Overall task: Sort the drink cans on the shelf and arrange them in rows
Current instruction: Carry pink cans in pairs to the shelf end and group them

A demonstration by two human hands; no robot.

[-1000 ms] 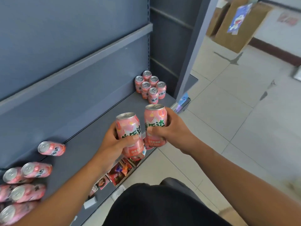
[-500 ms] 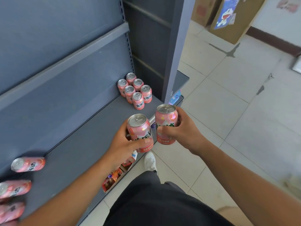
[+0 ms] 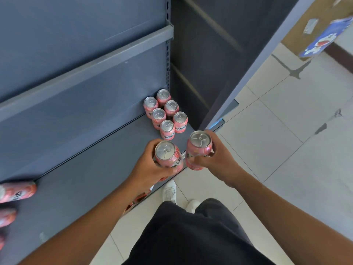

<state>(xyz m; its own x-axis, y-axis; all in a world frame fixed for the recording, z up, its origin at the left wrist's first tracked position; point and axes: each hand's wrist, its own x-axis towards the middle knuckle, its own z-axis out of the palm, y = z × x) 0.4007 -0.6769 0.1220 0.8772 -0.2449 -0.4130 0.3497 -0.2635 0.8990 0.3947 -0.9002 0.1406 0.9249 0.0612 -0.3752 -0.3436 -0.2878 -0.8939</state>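
Observation:
My left hand (image 3: 148,169) grips a pink drink can (image 3: 168,156) upright over the front part of the grey shelf (image 3: 91,180). Beside it, my right hand (image 3: 217,161) grips a second pink can (image 3: 198,150), also upright, just past the shelf's front edge. Several pink cans (image 3: 165,113) stand in two rows in the shelf's far right corner, a short way beyond my hands. More pink cans lie on their sides (image 3: 17,192) at the left end of the shelf, partly cut off by the frame.
A grey upright panel (image 3: 248,69) closes the shelf on the right. Another shelf (image 3: 86,67) hangs above. Snack packets (image 3: 137,199) show on a lower level below the shelf edge. Tiled floor (image 3: 286,140) lies to the right, with a cardboard box (image 3: 309,29) at the far top right.
Both hands have carried their cans to the right along the shelf, closer to the standing group. The view has tilted down, so I see the can tops.

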